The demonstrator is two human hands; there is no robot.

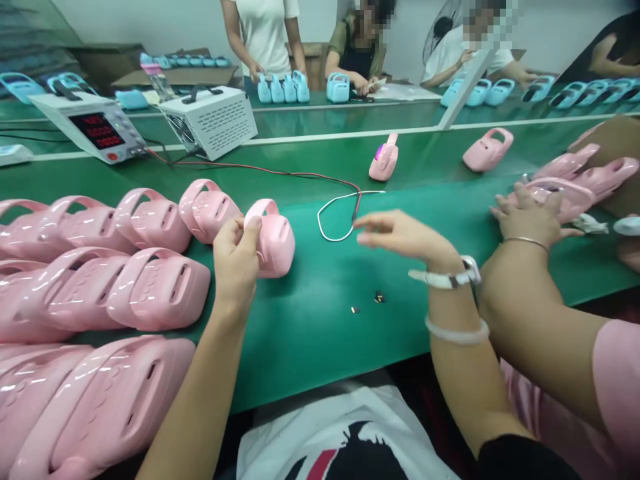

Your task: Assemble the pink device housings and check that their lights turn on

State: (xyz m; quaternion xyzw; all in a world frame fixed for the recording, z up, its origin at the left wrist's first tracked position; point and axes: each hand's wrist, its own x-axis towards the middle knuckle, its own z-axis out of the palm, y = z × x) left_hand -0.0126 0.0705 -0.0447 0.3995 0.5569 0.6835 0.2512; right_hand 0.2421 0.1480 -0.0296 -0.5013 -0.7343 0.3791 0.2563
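Observation:
My left hand [237, 257] grips a pink plastic housing with a handle [275, 240], holding it upright on the green belt [320, 320]. My right hand [400, 235] hovers open just above the belt, fingers stretched toward the red, black and white wire leads [340, 213]. It holds nothing. A watch and a bangle sit on that wrist.
Rows of pink housings [125, 287] lie at my left. A power supply [95, 130] and a white box [210, 120] stand at the back left. Two small dark parts [379, 297] lie on the belt. A co-worker's hand [530, 217] rests on pink housings at right. More people work behind.

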